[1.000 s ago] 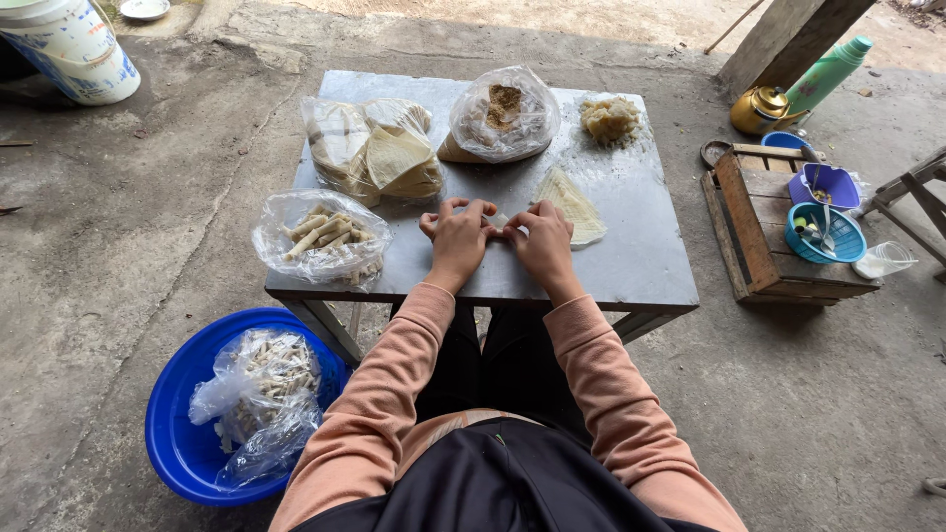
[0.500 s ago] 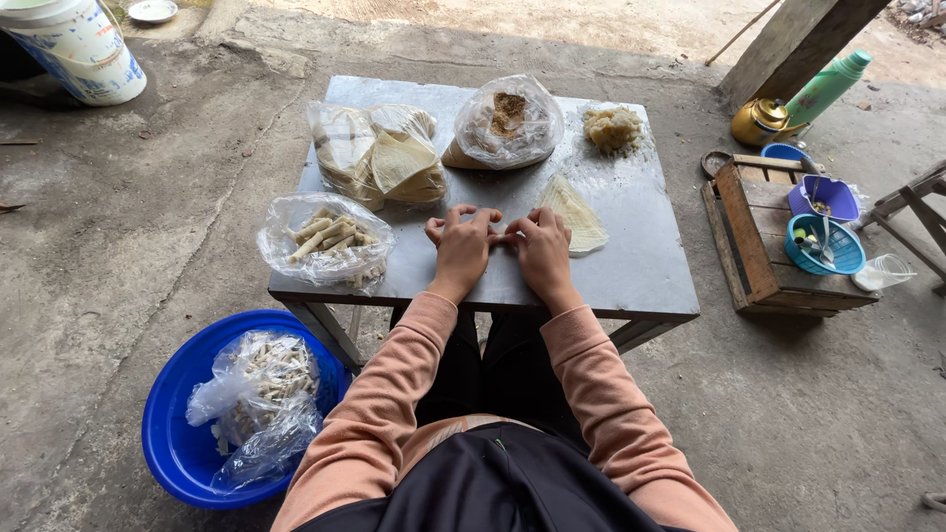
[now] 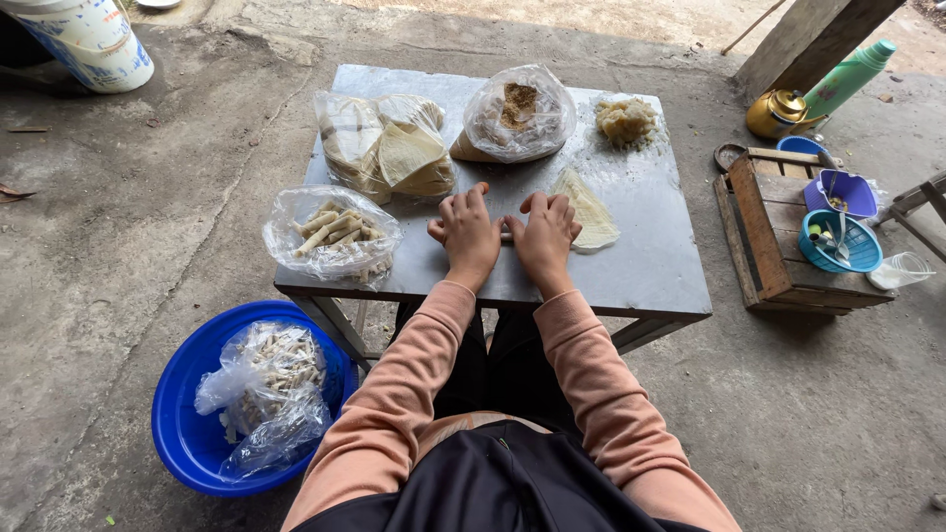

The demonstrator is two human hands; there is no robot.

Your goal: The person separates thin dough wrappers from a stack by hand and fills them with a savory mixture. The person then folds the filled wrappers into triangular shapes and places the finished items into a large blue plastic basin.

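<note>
Left hand [image 3: 467, 236] and right hand [image 3: 544, 236] flat, fingers spread and closed on nothing, pressing a thin roll [image 3: 506, 235] at the table's [image 3: 650, 266] near middle. Barely shifted from a second ago: rolling continues. Loose wrapper [image 3: 589, 209] just right; bag of finished rolls [image 3: 332, 234] left.

roll [image 3: 506, 234] mostly hidden under both hands, white bucket [image 3: 87, 39] cut off at top edge, teal bowl [image 3: 840, 241] contents too small to tell
</note>
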